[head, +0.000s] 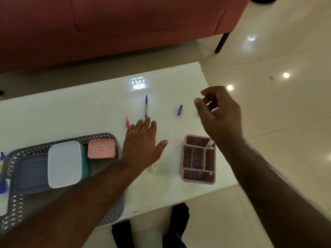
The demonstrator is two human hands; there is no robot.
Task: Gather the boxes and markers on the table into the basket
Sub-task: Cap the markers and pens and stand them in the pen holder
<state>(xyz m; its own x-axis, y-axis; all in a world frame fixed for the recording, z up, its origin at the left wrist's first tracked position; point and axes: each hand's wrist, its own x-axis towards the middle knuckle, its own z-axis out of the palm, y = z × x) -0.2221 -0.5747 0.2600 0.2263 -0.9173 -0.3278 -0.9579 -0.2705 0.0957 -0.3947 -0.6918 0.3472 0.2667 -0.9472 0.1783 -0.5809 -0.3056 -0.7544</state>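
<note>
Grey basket [107,136] at the tabletop's [89,108] near-left edge holds three boxes; left hand [141,140] spread flat, empty; right hand [220,113] loosely curled, its grasp unclear.

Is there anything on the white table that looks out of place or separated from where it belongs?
Yes. A small blue marker cap lies alone on the white table, apart from the blue marker lying left of it. The pink divided organiser stands slightly askew to the table's edge. Nothing looks spilled or broken.

A glossy white table [100,108] carries a perforated grey plastic basket [16,203] and a matt pink plastic organiser [184,158].
</note>
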